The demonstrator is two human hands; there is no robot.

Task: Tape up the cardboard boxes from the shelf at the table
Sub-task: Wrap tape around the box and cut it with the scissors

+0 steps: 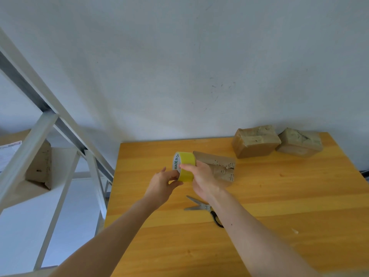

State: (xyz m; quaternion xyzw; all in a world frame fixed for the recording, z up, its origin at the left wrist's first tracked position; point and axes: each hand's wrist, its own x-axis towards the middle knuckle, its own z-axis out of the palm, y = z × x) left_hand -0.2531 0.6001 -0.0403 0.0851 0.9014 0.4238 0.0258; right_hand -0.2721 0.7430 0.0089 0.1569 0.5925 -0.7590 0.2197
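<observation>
R grip [201, 177] holds tape roll [185, 162] over tabletop [259, 196], L grip [162, 182] pinches its edge; box [221, 166] lies just behind; risk: tape end tears narrow or re-sticks if pinch slips.

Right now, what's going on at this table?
A person holds a yellow tape roll above the table with both hands: the right hand grips it, the left hand pinches its side. Behind it lies a cardboard box with ragged flaps. By the wall sit two more boxes, seemingly taped. Scissors lie nearby.
</observation>
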